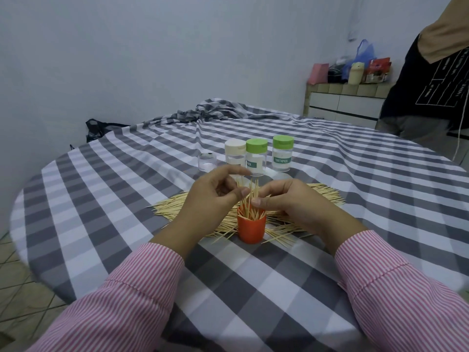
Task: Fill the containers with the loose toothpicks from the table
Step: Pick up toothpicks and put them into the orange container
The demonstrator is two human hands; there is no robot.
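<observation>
- nearest of all, two pink striped sleeves (132, 288) reach in over the checked cloth of the table (253, 288), bringing both hands together above one spot so they can work on the same bundle.
- just below the hands stands an orange container (251, 228), open at the top and upright, already holding a loose sheaf of toothpicks (250, 203) that stick up well past its rim.
- the left hand (210, 196) is curled, thumb and forefinger pinching the upper ends of those standing toothpicks; the grip looks meant to gather them upright so they drop straight in.
- the right hand (289, 203) is also curled, its fingertips closing on the same sheaf from the other side, just above the rim; it seems to steady and guide the sticks down.
- around and beyond the hands, to both sides of the orange container, lies the pile of loose toothpicks (324, 193), spread flat on the cloth; a great many are left, so the task looks far from done.
- past the hands, a row of clear jars waits: one with a cream lid (234, 154), then two with green lids (256, 157) and (283, 153); whether they are filled i cannot tell.
- left of that row sits a small clear cup (207, 162), open and apparently empty.
- farthest off, at the right, another person (431, 80) stands by a tiled counter (347, 100).
</observation>
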